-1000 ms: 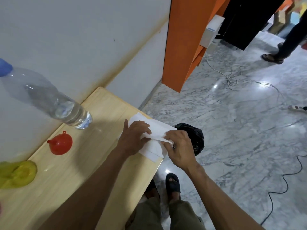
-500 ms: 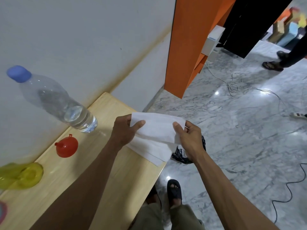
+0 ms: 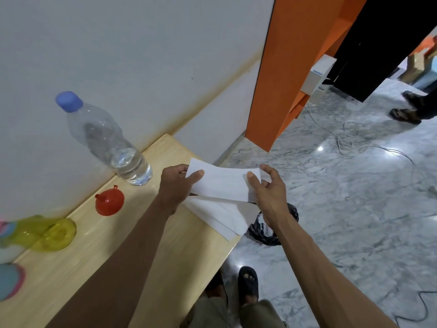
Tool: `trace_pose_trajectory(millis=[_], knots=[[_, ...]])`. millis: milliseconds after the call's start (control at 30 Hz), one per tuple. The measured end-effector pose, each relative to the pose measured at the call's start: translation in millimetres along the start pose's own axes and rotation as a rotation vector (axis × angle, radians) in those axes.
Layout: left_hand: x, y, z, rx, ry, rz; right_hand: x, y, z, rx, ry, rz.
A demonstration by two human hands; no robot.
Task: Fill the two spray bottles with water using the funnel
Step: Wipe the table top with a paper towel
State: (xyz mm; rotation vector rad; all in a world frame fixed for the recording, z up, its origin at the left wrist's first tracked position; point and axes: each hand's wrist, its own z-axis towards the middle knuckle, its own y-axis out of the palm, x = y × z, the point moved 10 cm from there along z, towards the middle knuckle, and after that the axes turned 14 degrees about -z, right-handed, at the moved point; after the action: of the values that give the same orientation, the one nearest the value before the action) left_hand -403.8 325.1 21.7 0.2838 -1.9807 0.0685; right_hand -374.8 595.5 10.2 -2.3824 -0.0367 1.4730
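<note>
My left hand (image 3: 176,183) and my right hand (image 3: 268,192) pinch the two ends of a white paper towel (image 3: 224,184), stretched between them above the right end of the wooden table (image 3: 151,245). More white towels (image 3: 220,215) lie on the table corner under it. A red funnel (image 3: 109,201) lies on its side near the wall. A clear water bottle (image 3: 111,143) with a blue cap stands behind it. A yellow spray bottle (image 3: 45,234) lies at the left, and a blue and pink object (image 3: 10,280) is cut off by the left edge.
A black plastic bag (image 3: 267,230) sits on the marble floor beside the table corner. An orange panel (image 3: 286,67) stands against the wall ahead. Cables (image 3: 350,140) trail over the floor. Another person's sandalled feet (image 3: 405,113) are at the far right. My own feet are below the table edge.
Both hands went from pressing the towel stack on the table to lifting one sheet and spreading it apart between them. The view has shifted to show more of the table's left side.
</note>
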Motion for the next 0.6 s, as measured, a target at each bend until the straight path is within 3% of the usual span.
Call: trace_pose_trajectory(millis=[233, 400, 600], knots=[[0.1, -27.0, -48.4, 0.072, 0.067, 0.042, -44.7, 33.4, -26.2, -0.036, -0.335, -0.325], [-4.1, -76.3, -94.9, 0.393, 0.162, 0.202, -37.7, 76.0, -51.9, -0.121, -0.438, -0.411], [-21.5, -128.7, -143.3, 0.587, 0.283, 0.400, -16.4, 124.7, -89.2, -0.215, -0.511, -0.479]])
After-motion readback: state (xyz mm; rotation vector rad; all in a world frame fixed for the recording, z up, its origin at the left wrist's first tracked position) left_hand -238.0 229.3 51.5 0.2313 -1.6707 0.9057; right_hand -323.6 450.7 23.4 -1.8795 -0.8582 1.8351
